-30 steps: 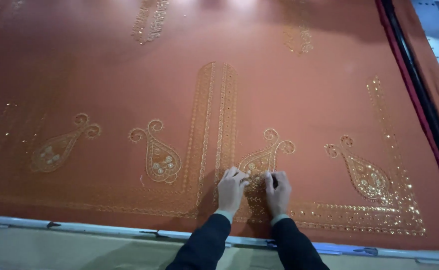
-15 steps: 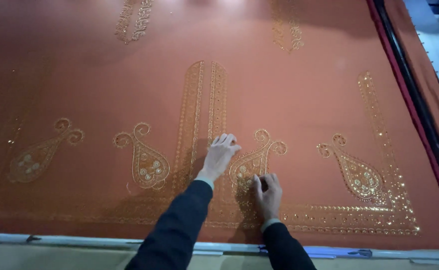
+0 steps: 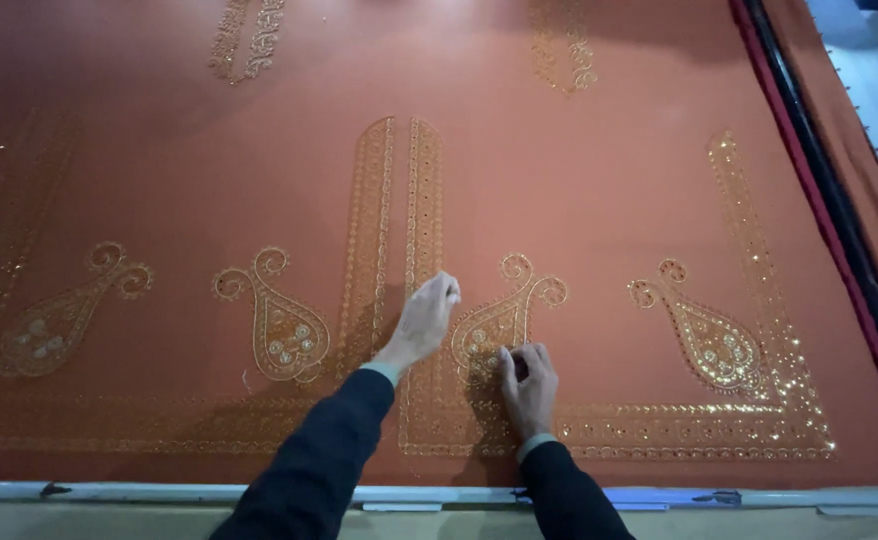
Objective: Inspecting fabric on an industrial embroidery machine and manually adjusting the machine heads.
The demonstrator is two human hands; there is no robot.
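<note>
A rust-orange cloth [image 3: 579, 180] with gold embroidery lies stretched flat in front of me. My right hand [image 3: 530, 388] rests on the lower part of a gold paisley motif [image 3: 504, 318], fingers pinched around what looks like a small dark tool. My left hand [image 3: 425, 322] reaches forward over the vertical gold bands [image 3: 397, 200], with its fingertips bunched together just left of the paisley's top. Nothing shows in its fingers. Both arms wear dark sleeves.
More paisley motifs sit to the left [image 3: 277, 325], far left [image 3: 54, 325] and right [image 3: 704, 335]. A gold border [image 3: 759, 260] runs up the right side and along the bottom. A pale frame rail [image 3: 159, 493] edges the cloth near me; a dark bar [image 3: 839, 200] lies at right.
My left hand has moved up and away from the right hand, stretching forward along the bands. The right hand has stayed on the paisley. The view has shifted slightly.
</note>
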